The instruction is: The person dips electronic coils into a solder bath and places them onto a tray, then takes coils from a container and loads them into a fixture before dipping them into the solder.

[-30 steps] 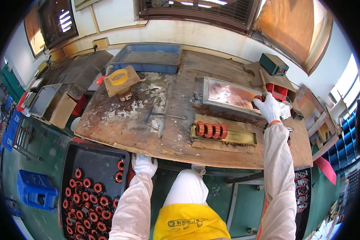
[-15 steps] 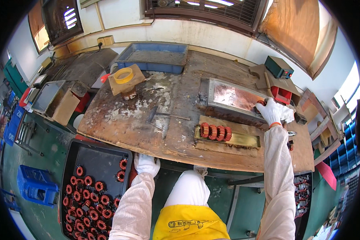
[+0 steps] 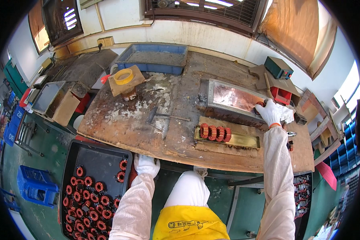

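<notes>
My right hand (image 3: 273,113), in a white glove, is closed on a copper-wound ring coil (image 3: 261,104) at the right end of a metal solder pot (image 3: 238,95) with a shiny surface. Its fingers cover most of the coil. Nearer me, a row of several red-copper ring coils (image 3: 215,133) stands on edge in a shallow, long tray (image 3: 246,141) with a yellowish bottom. My left hand (image 3: 147,165), also gloved, is curled at the front edge of the table, beside a black tray (image 3: 102,150) of ring coils. Whatever its fingers may hold is hidden.
A hammer-like tool (image 3: 152,115) lies mid-table (image 3: 176,136). Behind it are a yellow tape roll (image 3: 123,76) on a board and a blue bin (image 3: 152,68). A green control box (image 3: 279,68) and a red box (image 3: 281,96) stand back right. A blue stool (image 3: 38,186) stands left.
</notes>
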Demonstrator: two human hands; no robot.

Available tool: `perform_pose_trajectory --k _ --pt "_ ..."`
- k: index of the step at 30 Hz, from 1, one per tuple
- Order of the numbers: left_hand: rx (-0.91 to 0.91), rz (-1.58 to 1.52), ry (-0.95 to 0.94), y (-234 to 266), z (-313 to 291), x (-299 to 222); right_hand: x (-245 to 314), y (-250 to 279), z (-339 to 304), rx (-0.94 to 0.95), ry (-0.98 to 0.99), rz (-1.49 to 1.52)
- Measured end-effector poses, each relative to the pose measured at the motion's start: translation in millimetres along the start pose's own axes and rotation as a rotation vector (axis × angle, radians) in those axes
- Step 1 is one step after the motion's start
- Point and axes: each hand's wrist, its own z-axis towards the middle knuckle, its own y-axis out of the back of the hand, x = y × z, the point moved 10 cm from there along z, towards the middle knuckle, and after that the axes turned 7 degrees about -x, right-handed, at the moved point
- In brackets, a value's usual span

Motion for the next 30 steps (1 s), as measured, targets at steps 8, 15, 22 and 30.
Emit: perform_pose_trajectory --k 8,15,22,30 --pt "0.079 0.013 0.005 -10 -1 1 0 12 2 0.04 -0.02 0.006" --pt "0.037 -0.014 0.002 -6 -1 -1 -44 37 1 -0.018 -0.052 0.342" --pt "0.034 0.004 0.003 -7 -2 3 -128 10 -49 0.251 -0.422 1.22" --pt "0.135 0.067 0.058 -12 0 4 -264 -10 -128 0.39 -0.61 1.121"
